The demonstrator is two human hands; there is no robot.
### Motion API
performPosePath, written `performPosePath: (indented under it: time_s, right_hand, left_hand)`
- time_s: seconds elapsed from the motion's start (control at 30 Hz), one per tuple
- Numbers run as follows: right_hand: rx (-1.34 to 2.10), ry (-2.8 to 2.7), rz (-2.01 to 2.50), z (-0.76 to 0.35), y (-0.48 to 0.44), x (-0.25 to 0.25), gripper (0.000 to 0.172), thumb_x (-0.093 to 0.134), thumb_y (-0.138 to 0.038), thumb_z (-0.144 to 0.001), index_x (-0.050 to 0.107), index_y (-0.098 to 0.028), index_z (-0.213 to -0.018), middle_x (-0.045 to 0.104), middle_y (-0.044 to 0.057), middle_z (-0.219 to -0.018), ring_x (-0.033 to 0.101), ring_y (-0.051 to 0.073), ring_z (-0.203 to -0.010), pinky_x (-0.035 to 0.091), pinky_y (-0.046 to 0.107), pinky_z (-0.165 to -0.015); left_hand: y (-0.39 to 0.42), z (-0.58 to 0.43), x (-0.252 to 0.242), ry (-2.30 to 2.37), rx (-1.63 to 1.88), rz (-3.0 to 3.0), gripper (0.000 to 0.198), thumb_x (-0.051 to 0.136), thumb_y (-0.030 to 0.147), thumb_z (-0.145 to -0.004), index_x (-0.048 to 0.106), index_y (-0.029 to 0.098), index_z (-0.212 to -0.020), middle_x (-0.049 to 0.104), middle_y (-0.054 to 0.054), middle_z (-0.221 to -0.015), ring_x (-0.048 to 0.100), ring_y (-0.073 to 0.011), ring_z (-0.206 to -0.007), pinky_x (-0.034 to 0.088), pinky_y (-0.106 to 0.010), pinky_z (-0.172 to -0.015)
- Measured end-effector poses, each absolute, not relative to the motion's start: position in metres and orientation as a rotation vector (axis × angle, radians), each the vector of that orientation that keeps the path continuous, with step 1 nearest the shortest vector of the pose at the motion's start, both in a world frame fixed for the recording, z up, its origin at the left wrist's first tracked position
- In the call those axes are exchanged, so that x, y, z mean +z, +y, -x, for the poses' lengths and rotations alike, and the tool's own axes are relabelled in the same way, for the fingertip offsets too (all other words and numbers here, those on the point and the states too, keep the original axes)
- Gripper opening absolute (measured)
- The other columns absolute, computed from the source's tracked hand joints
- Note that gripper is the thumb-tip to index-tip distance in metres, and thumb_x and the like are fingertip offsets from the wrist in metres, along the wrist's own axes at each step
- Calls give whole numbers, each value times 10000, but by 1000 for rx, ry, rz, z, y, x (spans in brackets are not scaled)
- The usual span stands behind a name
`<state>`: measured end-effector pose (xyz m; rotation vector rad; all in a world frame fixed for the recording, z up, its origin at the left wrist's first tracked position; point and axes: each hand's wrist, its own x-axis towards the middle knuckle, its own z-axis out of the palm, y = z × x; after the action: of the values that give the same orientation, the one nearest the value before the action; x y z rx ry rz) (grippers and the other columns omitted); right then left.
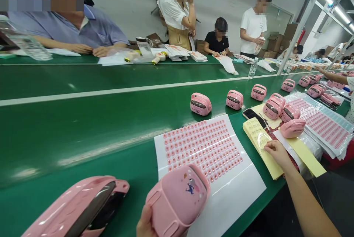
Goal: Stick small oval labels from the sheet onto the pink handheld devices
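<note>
L hand (145, 220) is half-curled round a pink case (182, 196) over the sticker sheet (235, 187); R hand (278, 153), fingertips nearly together, is at the yellow labels (260, 143), can't tell if gripping. Prob. label-peeling step; next move needs a fine pinch.

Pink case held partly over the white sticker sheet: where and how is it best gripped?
Probably by its lower left side, coming from the near left, as the left hand does. The pink case is thick and rounded, so a wrapped grip should suit it, and this leaves the picture on its face uncovered.
</note>
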<state>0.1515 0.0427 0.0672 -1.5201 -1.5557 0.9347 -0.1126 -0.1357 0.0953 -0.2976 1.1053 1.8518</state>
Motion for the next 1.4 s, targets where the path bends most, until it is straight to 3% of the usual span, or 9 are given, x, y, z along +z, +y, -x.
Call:
performPosePath:
  time_s: [0.2, 0.37, 0.47, 0.7, 1.4]
  right_hand:
    - [1210, -1490, 1362, -134, 30, 94, 396, 673, -577, -575, 624, -191, -648, 640, 67, -769, 593, 241, -795, 465, 374, -730]
    - [1681, -1514, 916, -58, -4, 121, 372, 768, -539, -540, 619, -203, -598, 610, 40, -816, 565, 202, -819, 445, 317, -714]
    - [1858, -1612, 737, -17, -24, 131, 332, 778, -503, -557, 628, -210, -596, 566, 17, -782, 532, 174, -754, 422, 297, -661]
    - [1834, -1829, 751, 9, -31, 127, 235, 746, -419, -614, 636, -212, -597, 528, -6, -709, 507, 173, -738, 414, 316, -705]
    - [1698, -1868, 791, 15, -38, 121, 129, 698, -267, -651, 596, -205, -601, 445, -7, -726, 474, 158, -685, 437, 312, -659]
  left_hand:
    - [-133, 114, 94, 1209, 1906, 225, 543, 746, 473, -475, 655, 260, -966, 703, 15, -772, 594, -323, -989, 535, -406, -777]
    - [-129, 105, 92, 1269, 2009, -69, 557, 799, 442, -515, 626, 243, -1005, 673, -15, -987, 606, -242, -938, 520, -258, -671]
    - [-128, 102, 94, 1283, 2038, -99, 582, 798, 482, -530, 594, 251, -1024, 653, -21, -1024, 612, -227, -916, 513, -265, -689]
    - [-132, 102, 98, 1241, 2047, -127, 601, 784, 476, -570, 556, 248, -1077, 642, -38, -1014, 623, -264, -957, 506, -363, -808]
    - [-129, 103, 102, 1238, 2073, -36, 675, 818, 494, -505, 535, 243, -1064, 635, -35, -987, 635, -269, -933, 502, -397, -841]
